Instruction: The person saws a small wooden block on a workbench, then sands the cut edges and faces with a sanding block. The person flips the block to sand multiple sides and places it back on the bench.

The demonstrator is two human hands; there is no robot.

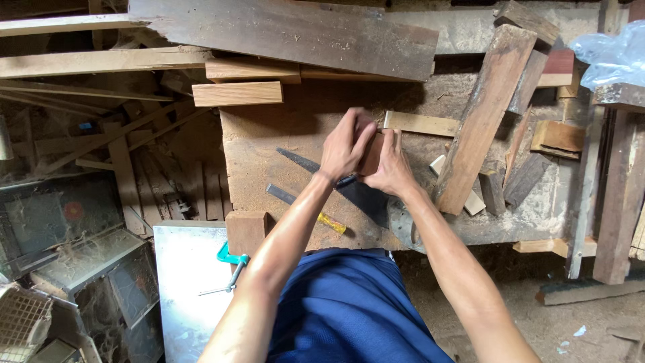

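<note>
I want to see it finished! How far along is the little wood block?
Sawdust covers the workbench and a handsaw lies flat on it, so some cutting looks done. Now the left hand and right hand both grip a small reddish wood block. What remains can't be told; the block's shape is mostly hidden.

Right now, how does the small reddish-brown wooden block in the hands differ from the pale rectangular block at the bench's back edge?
The small reddish-brown wooden block is darker, gripped by both hands; the pale rectangular block is lighter, longer, lying untouched. Both are sawn wood.
</note>
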